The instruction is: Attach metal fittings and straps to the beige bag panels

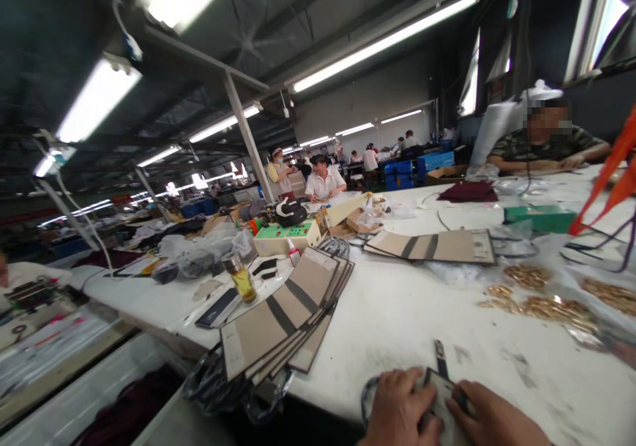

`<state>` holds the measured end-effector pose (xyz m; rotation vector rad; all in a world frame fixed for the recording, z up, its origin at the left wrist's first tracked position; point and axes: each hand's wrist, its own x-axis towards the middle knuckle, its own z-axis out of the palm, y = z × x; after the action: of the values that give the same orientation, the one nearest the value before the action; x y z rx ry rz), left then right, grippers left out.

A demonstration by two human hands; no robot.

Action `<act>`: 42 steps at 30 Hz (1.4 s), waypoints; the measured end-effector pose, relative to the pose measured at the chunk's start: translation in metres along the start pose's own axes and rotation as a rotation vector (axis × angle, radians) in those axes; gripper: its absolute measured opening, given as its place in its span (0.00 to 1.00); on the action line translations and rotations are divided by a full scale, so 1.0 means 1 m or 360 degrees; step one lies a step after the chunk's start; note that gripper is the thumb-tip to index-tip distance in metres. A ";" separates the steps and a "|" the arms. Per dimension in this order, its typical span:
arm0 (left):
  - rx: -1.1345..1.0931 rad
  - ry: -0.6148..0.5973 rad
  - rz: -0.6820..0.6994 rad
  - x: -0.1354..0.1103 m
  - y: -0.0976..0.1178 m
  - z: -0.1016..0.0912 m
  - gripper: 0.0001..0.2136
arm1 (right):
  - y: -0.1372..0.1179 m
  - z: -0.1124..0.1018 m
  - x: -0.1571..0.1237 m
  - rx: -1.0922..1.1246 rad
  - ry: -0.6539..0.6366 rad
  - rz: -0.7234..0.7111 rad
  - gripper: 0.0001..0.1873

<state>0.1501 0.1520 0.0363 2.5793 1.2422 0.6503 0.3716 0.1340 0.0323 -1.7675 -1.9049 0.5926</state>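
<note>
At the table's near edge, low in the head view, both hands are on a small grey panel (440,399) with dark edging. My left hand (400,406) has its bent fingers closed on the panel's left side. My right hand (489,409) presses on the right side, with fingers curled and something dark by the fingertips. A short black strap (440,358) sticks up past the panel's far edge. Part of a dark loop (366,396) shows beside my left hand. The panel's lower part is hidden by the hands.
Fanned beige panels with dark bands (288,307) overhang the front edge; more panels (432,246) lie farther back. Gold-coloured metal parts (551,307) are heaped right. A glass bottle (242,280), a phone-like dark slab (217,308) and a green-topped machine (285,237) stand left. A person (546,134) sits across.
</note>
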 end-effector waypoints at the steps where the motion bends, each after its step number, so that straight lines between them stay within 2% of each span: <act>1: -0.0028 0.0018 -0.0001 -0.002 0.007 -0.010 0.26 | -0.006 -0.004 -0.006 -0.0084 0.0034 0.0041 0.14; 2: -0.0023 0.0005 -0.0002 -0.001 0.012 -0.021 0.24 | -0.012 -0.010 -0.011 -0.0173 0.0065 0.0038 0.14; 4: 0.0013 -0.0142 0.0079 0.006 0.016 -0.038 0.22 | -0.027 -0.021 -0.016 -0.0351 0.0079 0.0068 0.13; 6: 0.0010 -0.0275 0.0172 0.018 0.013 -0.047 0.22 | -0.038 -0.030 -0.015 -0.0481 0.0086 0.0134 0.12; 9: -0.0007 -0.0358 0.0225 0.031 0.008 -0.050 0.21 | -0.045 -0.035 -0.013 -0.0528 0.0116 0.0210 0.12; 14: 0.0011 -0.0367 0.0245 0.032 0.006 -0.052 0.21 | -0.049 -0.028 -0.025 -0.0463 0.0242 0.0242 0.10; 22: 0.0067 -0.0368 0.0257 0.028 0.002 -0.053 0.21 | -0.067 -0.012 -0.048 -0.0465 0.0151 0.0252 0.21; 28: -0.0081 -0.0288 0.0082 0.018 0.009 -0.048 0.22 | -0.060 0.003 -0.052 -0.0493 0.0226 0.0207 0.22; 32: -0.0094 -0.0256 0.0009 0.019 0.012 -0.044 0.23 | -0.065 0.001 -0.051 -0.0467 0.0174 0.0169 0.23; 37: -0.0005 -0.0189 0.0102 0.022 0.004 -0.035 0.24 | -0.076 -0.007 -0.043 -0.0471 0.0082 0.0254 0.26; 42: 0.0158 -0.0064 0.0257 0.020 -0.004 -0.023 0.22 | -0.076 -0.012 -0.039 -0.0420 -0.0008 0.0296 0.30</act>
<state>0.1471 0.1700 0.0605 2.7818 1.0886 0.5759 0.3212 0.0896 0.0860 -2.1276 -1.9064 0.4241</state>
